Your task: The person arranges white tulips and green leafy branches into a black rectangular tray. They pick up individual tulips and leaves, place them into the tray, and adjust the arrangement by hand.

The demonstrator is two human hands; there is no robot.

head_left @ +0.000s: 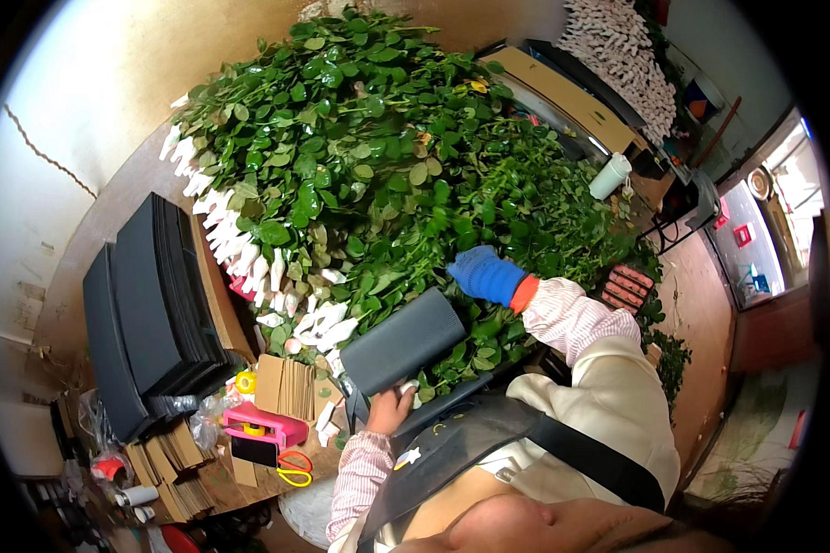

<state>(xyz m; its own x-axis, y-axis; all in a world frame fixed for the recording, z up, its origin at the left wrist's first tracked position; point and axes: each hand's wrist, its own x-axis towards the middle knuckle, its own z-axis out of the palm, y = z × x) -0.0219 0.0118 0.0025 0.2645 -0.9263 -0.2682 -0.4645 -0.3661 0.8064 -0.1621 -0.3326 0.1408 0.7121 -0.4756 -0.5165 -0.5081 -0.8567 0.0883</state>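
My bare left hand [390, 410] is at the lower edge of a curved dark grey sheet [403, 341], its fingers bent around something small and pale that is mostly hidden. Over the leafy rose stems [369, 166] reaches my right hand [487, 275], in a blue knitted glove with an orange cuff. Its fingers are closed among the stems, and the leaves beside it are blurred. White-sleeved rose heads [240, 240] line the left side of the pile, and several more [325, 324] lie close to the grey sheet.
Stacked dark sheets [161, 295] stand at the left. Near them are small cardboard pieces [286, 385], a pink tape dispenser [266, 426], a phone [254, 451] and yellow-orange scissors [294, 468]. At the right are a pale green cup [610, 176] and a pink-barred block [627, 287].
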